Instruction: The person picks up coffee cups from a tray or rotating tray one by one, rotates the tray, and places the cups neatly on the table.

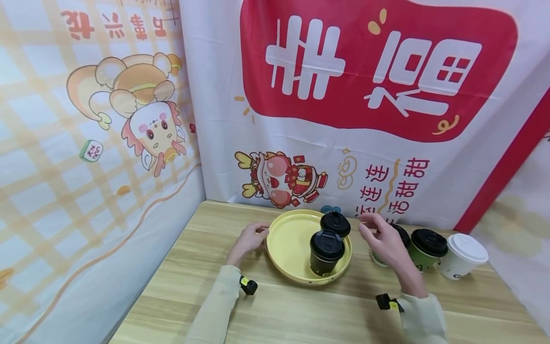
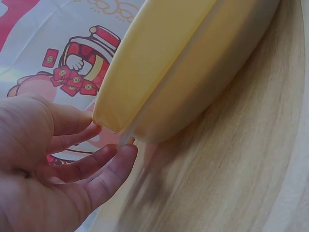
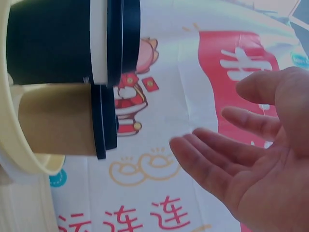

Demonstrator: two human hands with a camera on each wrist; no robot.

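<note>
A round yellow tray (image 1: pixel 289 248) with a raised rim sits on the table. My left hand (image 1: pixel 251 241) holds its left edge, the thumb at the upper rim and fingertips low on the side, as the left wrist view shows. On the tray's right half stand two lidded paper coffee cups: a black cup (image 1: pixel 324 263) in front and a brown cup (image 3: pixel 60 121) behind it, both with black lids. My right hand (image 1: pixel 388 243) hovers right of the tray, fingers spread and relaxed, palm bare in the right wrist view, apart from both cups.
Right of the tray, a row of lidded cups stands partly behind my right hand: a black-lidded cup (image 1: pixel 401 233), a green cup (image 1: pixel 423 255) with a black lid and a white cup (image 1: pixel 460 260). A printed cloth (image 1: pixel 219 143) hangs along the table's back edge.
</note>
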